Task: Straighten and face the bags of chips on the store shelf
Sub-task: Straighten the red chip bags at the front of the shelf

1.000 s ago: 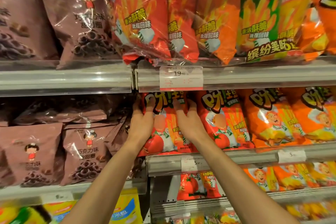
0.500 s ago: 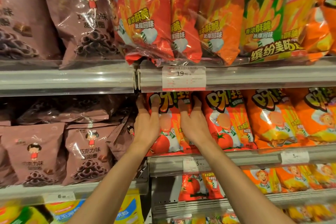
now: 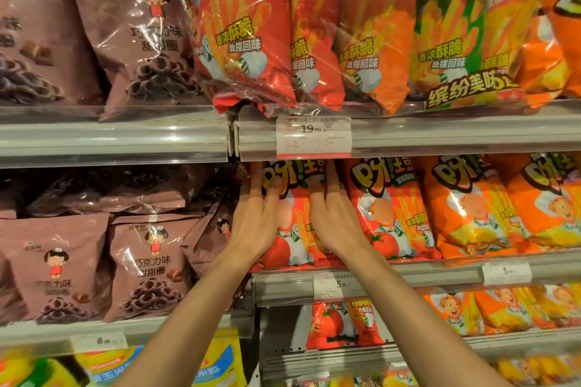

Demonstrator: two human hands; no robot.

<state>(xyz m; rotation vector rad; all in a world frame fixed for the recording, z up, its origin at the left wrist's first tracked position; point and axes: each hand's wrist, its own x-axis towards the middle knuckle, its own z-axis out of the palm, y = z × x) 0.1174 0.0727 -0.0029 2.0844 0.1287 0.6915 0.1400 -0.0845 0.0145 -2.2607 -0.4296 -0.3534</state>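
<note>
Both hands have crept a bit higher up the bag since a second ago, fingertips now almost under the shelf lip; otherwise same pose. Left hand and right hand lie flat against the front of the red tomato chip bag, fingers straight and slightly spread, palms pressing on it rather than gripping (no curl that I can see); the hands sit side by side with a strip of the bag showing between them. That bag stands upright at the left end of the middle shelf, just above the 5.90 price tag; another red tomato bag touches it on the right, then orange bags further along. Brown chocolate ring bags fill the bay to the left; big multipacks sit on the shelf above, over the 19.90 tag.
</note>
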